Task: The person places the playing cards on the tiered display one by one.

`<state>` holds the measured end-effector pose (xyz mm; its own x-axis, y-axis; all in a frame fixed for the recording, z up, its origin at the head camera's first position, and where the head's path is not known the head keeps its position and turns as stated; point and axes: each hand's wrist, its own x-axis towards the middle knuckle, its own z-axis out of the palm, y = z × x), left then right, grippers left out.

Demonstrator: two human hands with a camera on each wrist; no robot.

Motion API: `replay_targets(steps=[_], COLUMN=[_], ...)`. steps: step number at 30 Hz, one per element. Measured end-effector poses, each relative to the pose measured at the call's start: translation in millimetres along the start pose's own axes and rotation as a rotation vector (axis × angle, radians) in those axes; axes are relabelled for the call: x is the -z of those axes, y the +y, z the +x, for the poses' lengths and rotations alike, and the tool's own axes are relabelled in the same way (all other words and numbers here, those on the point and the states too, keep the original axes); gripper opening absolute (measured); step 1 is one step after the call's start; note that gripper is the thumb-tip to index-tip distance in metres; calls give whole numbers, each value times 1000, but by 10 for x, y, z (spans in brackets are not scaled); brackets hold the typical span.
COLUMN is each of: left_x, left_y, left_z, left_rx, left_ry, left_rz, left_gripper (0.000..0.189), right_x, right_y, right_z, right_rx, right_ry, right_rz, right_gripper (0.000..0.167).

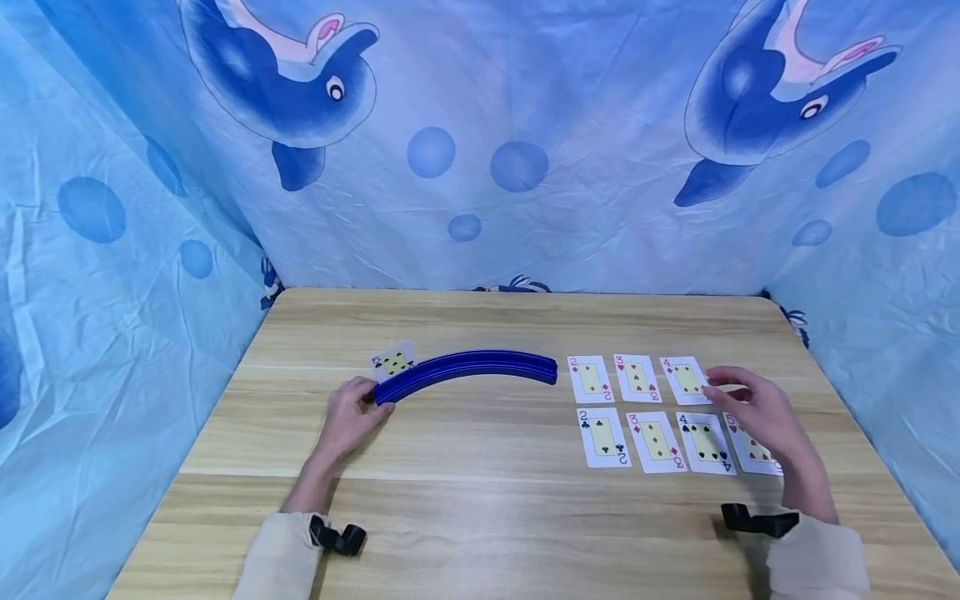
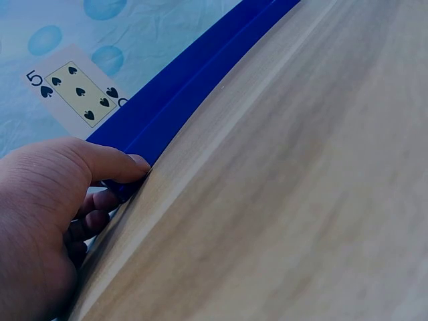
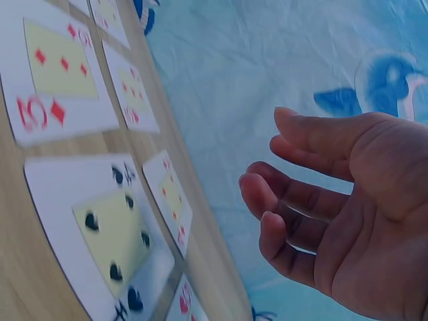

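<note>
My left hand (image 1: 352, 419) grips the left end of a curved dark-blue playing card holder (image 1: 468, 364), thumb on its front side. A five of spades (image 2: 77, 90) stands up from the holder close to that hand, its lower edge hidden. My right hand (image 1: 761, 410) is above the right part of the table, fingers loosely bent, with nothing between them in the right wrist view. Closest to its fingertips lies the four of diamonds (image 1: 682, 381). Under the wrist, the five of hearts (image 1: 750, 446) is partly covered.
Left of the four of diamonds lie the two of diamonds (image 1: 590, 380) and three of hearts (image 1: 636, 378). The nearer row has the two of clubs (image 1: 602, 437), three of diamonds (image 1: 656, 442) and four of spades (image 1: 705, 443). A blue dolphin-print cloth (image 1: 480, 242) surrounds the wooden table (image 1: 480, 517).
</note>
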<state>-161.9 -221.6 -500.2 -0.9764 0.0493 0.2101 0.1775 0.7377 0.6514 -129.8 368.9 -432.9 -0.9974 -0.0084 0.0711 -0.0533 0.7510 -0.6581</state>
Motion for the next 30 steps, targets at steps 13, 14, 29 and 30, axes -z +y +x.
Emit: replay_targets(steps=[13,14,29,30], left_x=[-2,0,-2,1], left_y=[-2,2,-20,-19], left_z=[12,13,12,15], left_rx=[14,13,-16,-11], left_ry=[-12,-11,22,19], left_rz=[2,0,-5,-6], left_gripper=[32,32,29,29], right_x=[81,86,184,191], right_y=[272,291,455,452], right_z=[-48,-53,-99,-97], right_rx=[-71,-73,-237,-245], right_ry=[-39,-43,-160,-169], right_rz=[-65,-67,-188,-199], right_gripper=[44,44,55,57])
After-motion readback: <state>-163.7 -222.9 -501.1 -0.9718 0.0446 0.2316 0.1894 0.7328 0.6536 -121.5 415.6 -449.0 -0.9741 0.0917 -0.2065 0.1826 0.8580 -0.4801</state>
